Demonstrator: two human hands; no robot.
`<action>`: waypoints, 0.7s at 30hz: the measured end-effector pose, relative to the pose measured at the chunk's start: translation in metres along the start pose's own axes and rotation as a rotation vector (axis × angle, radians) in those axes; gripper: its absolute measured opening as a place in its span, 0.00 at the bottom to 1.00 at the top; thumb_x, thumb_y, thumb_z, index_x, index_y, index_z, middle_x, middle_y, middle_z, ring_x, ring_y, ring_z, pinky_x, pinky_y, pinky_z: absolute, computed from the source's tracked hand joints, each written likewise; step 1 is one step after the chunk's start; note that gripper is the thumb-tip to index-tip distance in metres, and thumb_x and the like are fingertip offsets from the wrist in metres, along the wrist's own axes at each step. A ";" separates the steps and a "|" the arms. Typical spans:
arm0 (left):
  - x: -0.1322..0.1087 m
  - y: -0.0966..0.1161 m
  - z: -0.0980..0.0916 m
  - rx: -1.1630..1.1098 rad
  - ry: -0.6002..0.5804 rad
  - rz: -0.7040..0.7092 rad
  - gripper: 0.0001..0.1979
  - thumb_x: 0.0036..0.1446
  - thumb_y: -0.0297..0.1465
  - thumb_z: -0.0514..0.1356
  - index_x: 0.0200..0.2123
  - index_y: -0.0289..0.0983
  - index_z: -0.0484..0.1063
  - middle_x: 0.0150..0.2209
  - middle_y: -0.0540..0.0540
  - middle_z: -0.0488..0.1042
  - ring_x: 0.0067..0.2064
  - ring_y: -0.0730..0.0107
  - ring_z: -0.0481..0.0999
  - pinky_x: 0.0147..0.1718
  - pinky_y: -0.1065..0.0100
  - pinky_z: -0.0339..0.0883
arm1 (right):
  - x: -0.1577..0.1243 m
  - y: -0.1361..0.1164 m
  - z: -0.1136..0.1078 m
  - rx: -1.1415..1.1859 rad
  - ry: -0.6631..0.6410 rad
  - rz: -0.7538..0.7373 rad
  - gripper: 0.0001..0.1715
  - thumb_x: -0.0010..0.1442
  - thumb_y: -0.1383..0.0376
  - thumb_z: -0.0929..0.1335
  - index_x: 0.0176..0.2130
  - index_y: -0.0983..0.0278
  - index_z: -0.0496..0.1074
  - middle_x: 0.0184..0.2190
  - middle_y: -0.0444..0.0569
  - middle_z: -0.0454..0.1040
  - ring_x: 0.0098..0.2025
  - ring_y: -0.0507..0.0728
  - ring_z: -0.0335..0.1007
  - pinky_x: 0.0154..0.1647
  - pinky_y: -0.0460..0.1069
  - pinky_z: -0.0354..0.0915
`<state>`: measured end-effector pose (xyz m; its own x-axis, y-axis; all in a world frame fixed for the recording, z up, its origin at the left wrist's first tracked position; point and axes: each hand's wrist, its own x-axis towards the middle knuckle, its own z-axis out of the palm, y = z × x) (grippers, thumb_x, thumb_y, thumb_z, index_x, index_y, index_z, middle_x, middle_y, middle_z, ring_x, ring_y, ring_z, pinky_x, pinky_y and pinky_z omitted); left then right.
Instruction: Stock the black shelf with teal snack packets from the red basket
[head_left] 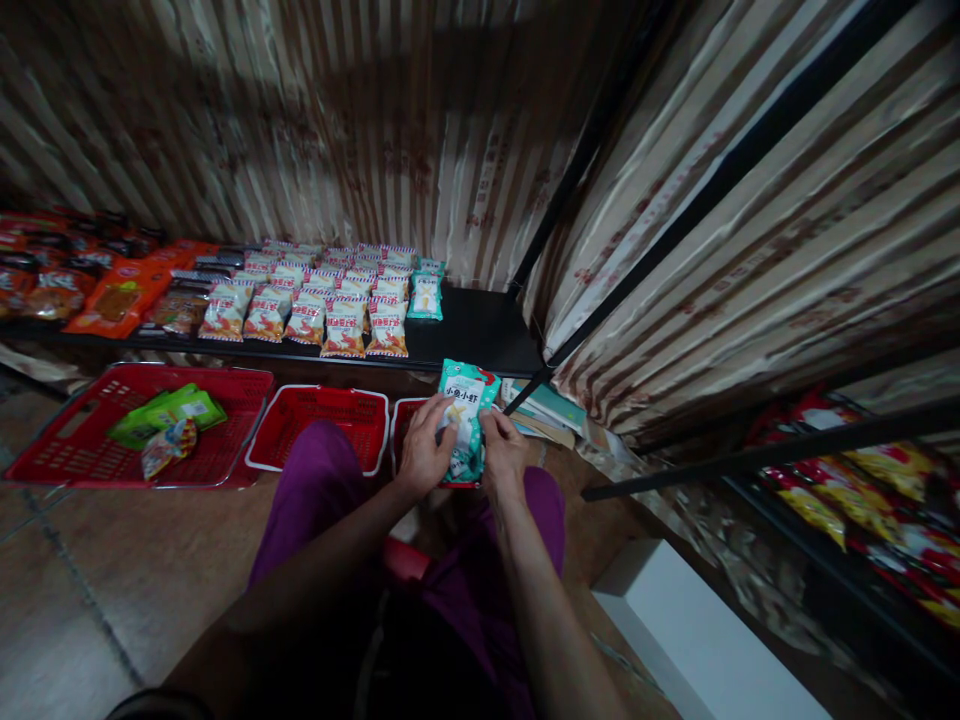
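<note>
Both my hands hold a teal snack packet (466,402) upright in front of my knees. My left hand (425,447) grips its left side with fingers curled round it. My right hand (501,450) pinches its right lower edge. The packet hangs above a red basket (400,412) on the floor, mostly hidden by my hands. On the low black shelf (480,335) beyond lie rows of red-and-white snack packets (330,300) and a few teal packets (425,292) at their right end.
Two more red baskets stand on the tiled floor: a middle one (319,425) and a large left one (112,430) holding green packets (166,412). Orange packets (112,298) fill the shelf's left. A white box (697,640) sits at lower right, beside a rack of packets (862,500).
</note>
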<state>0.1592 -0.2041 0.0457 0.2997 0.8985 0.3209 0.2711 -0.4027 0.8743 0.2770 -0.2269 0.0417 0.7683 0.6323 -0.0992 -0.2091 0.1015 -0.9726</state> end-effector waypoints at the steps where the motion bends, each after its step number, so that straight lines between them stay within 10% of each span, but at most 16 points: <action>1: 0.000 -0.001 0.001 -0.041 -0.007 -0.011 0.20 0.59 0.32 0.52 0.55 0.38 0.66 0.59 0.42 0.64 0.61 0.62 0.61 0.61 0.58 0.53 | 0.000 0.001 0.000 -0.025 -0.023 -0.023 0.23 0.41 0.54 0.74 0.35 0.66 0.77 0.30 0.45 0.78 0.29 0.53 0.70 0.33 0.48 0.67; 12: 0.001 -0.007 0.008 -0.765 -0.041 -0.358 0.23 0.49 0.37 0.66 0.49 0.40 0.70 0.48 0.44 0.74 0.52 0.60 0.71 0.52 0.64 0.64 | -0.021 -0.006 0.009 -0.224 -0.260 -0.185 0.19 0.51 0.51 0.68 0.37 0.60 0.77 0.40 0.46 0.78 0.45 0.56 0.71 0.48 0.50 0.65; 21: 0.007 -0.016 -0.001 -1.094 -0.047 -0.622 0.28 0.40 0.44 0.69 0.43 0.34 0.70 0.35 0.44 0.78 0.34 0.64 0.78 0.38 0.62 0.71 | -0.015 -0.007 0.003 -0.233 -0.221 -0.214 0.20 0.54 0.52 0.67 0.39 0.63 0.74 0.39 0.49 0.77 0.40 0.56 0.71 0.38 0.48 0.66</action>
<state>0.1565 -0.1912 0.0346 0.4319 0.8676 -0.2464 -0.5136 0.4611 0.7236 0.2650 -0.2344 0.0511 0.6251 0.7688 0.1346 0.1047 0.0883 -0.9906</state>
